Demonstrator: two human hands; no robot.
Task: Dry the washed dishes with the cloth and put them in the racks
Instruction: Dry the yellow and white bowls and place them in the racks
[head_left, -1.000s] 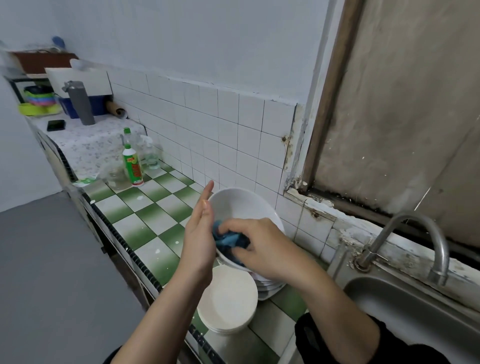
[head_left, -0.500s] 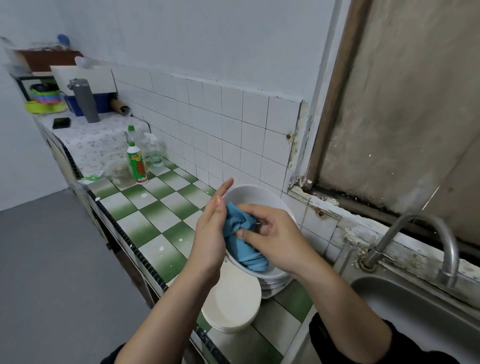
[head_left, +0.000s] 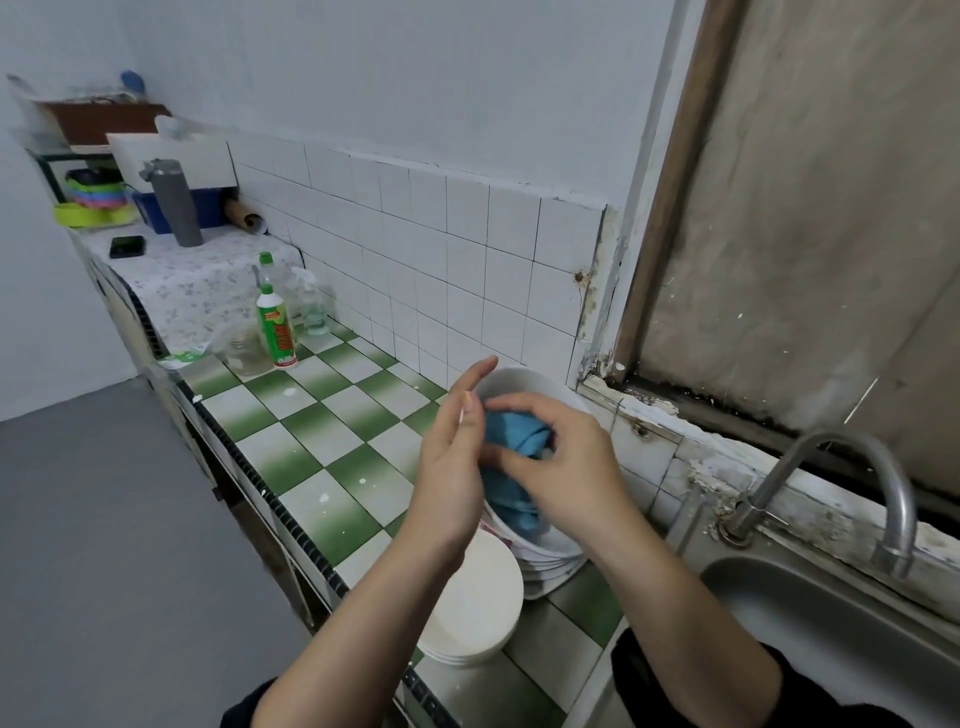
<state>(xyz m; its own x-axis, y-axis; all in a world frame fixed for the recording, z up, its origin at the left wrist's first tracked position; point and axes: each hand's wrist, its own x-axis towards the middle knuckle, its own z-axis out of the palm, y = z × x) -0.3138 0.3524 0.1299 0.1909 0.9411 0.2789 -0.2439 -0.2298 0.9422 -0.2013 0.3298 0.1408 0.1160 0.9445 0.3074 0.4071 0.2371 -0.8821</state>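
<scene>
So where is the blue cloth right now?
The blue cloth is near the middle of the head view, bunched inside the white bowl and gripped by the right hand, with the left hand against the bowl's left side.

The right hand (head_left: 566, 467) hides much of the cloth (head_left: 514, 439) and bowl (head_left: 524, 376); the sink (head_left: 810, 608) runs off the right edge.

Bare forearms (head_left: 363, 629), black sleeves (head_left: 654, 686) — bunched up near the elbows
</scene>
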